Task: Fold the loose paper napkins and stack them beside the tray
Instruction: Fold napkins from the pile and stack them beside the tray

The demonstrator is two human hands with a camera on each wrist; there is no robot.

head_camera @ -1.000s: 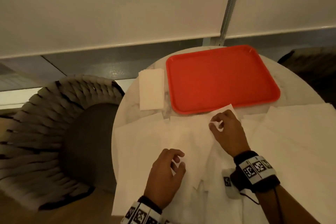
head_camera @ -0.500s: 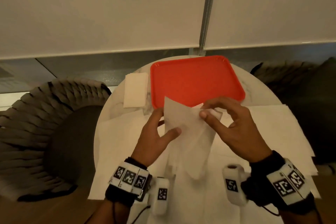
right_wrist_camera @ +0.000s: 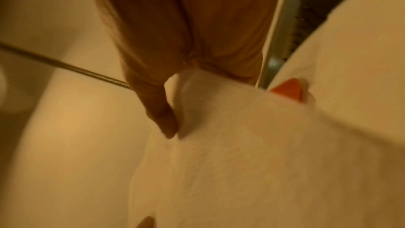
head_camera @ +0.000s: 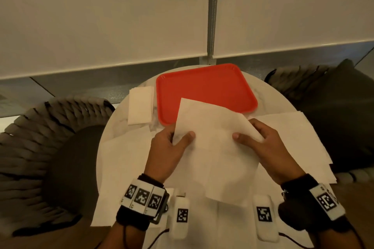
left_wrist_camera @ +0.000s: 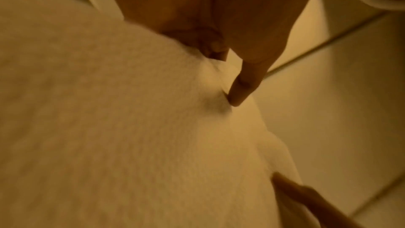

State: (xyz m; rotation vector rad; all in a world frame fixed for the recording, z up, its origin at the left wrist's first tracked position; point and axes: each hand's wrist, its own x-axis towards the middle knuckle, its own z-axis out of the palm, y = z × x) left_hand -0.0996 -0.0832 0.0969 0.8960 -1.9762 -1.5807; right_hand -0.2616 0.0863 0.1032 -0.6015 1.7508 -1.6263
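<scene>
A white paper napkin (head_camera: pixel 214 147) is held up above the round table, spread between both hands and covering the near edge of the red tray (head_camera: pixel 204 91). My left hand (head_camera: pixel 172 147) pinches its left edge, thumb on top, fingers behind. My right hand (head_camera: pixel 261 143) pinches its right edge the same way. The left wrist view shows a left fingertip (left_wrist_camera: pixel 237 96) pressed on the napkin (left_wrist_camera: pixel 131 127). In the right wrist view the napkin (right_wrist_camera: pixel 241 145) curls under the right fingers (right_wrist_camera: pixel 164 122). A folded napkin stack (head_camera: pixel 140 108) lies left of the tray.
Several loose unfolded napkins (head_camera: pixel 293 133) cover the near half of the white round table (head_camera: pixel 269 95), some hanging over its edge. Woven dark chairs stand at the left (head_camera: pixel 40 143) and right (head_camera: pixel 323 95). A wall with a blind is behind.
The right hand lifted a napkin off the pile, the left hand joined it, and both have spread the crumpled sheet out flat in the air. The head view has shifted right.
</scene>
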